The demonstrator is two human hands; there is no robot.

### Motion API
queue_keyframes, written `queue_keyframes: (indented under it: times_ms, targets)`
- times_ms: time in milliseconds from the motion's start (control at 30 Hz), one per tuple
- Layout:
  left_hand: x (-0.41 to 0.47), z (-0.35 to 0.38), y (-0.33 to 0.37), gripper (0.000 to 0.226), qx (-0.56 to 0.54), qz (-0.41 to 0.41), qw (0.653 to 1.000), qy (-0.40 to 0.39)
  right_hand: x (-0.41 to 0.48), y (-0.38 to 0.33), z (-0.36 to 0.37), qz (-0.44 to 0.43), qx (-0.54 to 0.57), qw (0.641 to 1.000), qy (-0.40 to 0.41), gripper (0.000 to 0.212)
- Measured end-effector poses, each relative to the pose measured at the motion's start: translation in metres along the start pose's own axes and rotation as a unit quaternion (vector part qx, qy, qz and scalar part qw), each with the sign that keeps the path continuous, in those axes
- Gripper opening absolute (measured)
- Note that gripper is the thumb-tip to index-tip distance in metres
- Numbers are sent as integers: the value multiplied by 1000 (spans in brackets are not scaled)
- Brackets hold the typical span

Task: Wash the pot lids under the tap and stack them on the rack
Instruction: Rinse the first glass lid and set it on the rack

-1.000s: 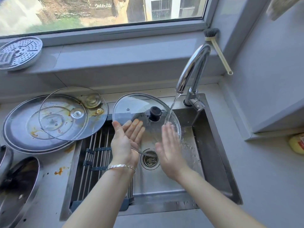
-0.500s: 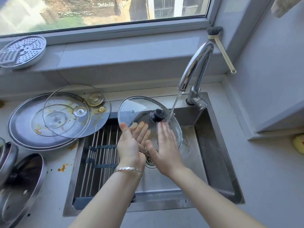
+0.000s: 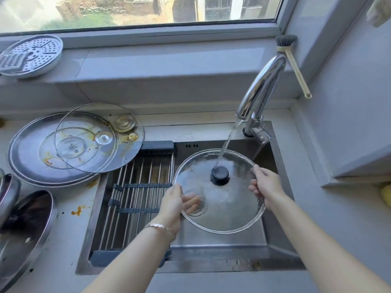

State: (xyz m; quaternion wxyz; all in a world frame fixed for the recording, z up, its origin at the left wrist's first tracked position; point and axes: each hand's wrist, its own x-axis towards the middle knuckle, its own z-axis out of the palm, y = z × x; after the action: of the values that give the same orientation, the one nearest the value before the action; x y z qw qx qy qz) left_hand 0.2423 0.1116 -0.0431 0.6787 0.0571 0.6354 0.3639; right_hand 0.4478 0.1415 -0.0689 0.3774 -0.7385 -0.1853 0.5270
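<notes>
Both hands gripping glass lid [image 3: 230,210] rim, left hand [image 3: 172,205] opposite right hand [image 3: 267,185]; tap [image 3: 262,85] stream lands at knob [image 3: 220,176].

Single head view, looking forward-down, close over sink [image 3: 275,229], window [image 3: 137,13] at top.

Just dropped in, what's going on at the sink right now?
A person holds a glass lid by its rim over the sink, left hand on one side, right hand on the other. Water from the tap lands by its black knob. A stained glass lid lies on a metal lid on the counter, left of the rack.
</notes>
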Motion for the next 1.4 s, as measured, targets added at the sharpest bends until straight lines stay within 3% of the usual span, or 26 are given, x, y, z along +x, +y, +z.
queue_keyframes:
  times_ms: [100,200,300,400,533,700,800,900,1067,1167,1233,1267,1333,1400]
  targets:
    - [12,4,-14,18,23,-103,994,10,-1,-13,-9,-53,-48,997,10,24]
    - [23,9,-25,33,7,-168,985,-24,-6,-29,-12,-136,-110,984,5,21]
    - [34,13,-30,45,-67,-163,984,-34,-16,-41,-10,-218,-121,968,-7,15]
    - [31,10,-22,40,-121,-124,985,-25,-19,-37,-7,-239,-91,967,1,17]
    - [15,-8,2,29,-73,-1,997,3,-4,-8,-3,-182,-33,982,19,26]
    - [-9,-18,34,22,132,120,984,1,7,32,25,7,41,999,-28,30]
    - [-31,-11,45,20,210,143,966,-34,7,48,42,130,31,990,-48,25]
    - [-41,-6,50,25,222,116,966,-63,2,56,44,158,-49,984,-71,34]
    - [-40,9,45,22,163,64,983,-60,-33,35,24,-12,-241,966,-89,39]
    - [-37,25,36,11,148,56,987,-41,-71,7,15,-75,-207,945,-241,31]
    - [-31,36,30,10,139,57,988,-29,-88,-3,9,-110,-293,888,-336,44]
    - [-30,41,29,7,138,57,988,-28,-92,-3,7,-168,-370,852,-331,53]
    - [-33,52,29,8,117,62,990,-47,-91,-1,4,-306,-465,802,-218,51]
    - [-35,58,29,14,76,57,992,-84,-86,-2,-1,-365,-452,808,-99,42]
